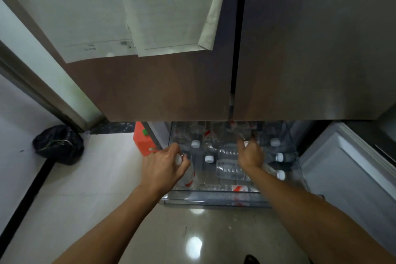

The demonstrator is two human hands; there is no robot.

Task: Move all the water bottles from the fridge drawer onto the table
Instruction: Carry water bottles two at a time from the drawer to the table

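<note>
The clear fridge drawer [214, 198] stands pulled out below the closed fridge doors. Several clear water bottles with white caps lie and stand in it. My left hand [164, 166] grips the neck of an upright bottle [188, 178] with a red-and-white label at the drawer's front left corner. My right hand [249, 154] reaches deeper into the drawer's middle, fingers curled round a clear bottle [242, 133] at the back. Other bottles [231, 170] lie beside my right wrist, their caps [280, 174] pointing right.
Brown fridge doors [171, 83] with paper sheets [107, 10] hang overhead. An orange box [142, 138] sits left of the drawer, a black bag [59, 144] in the floor corner. A grey open door or panel [347, 163] stands to the right. Glossy floor lies below.
</note>
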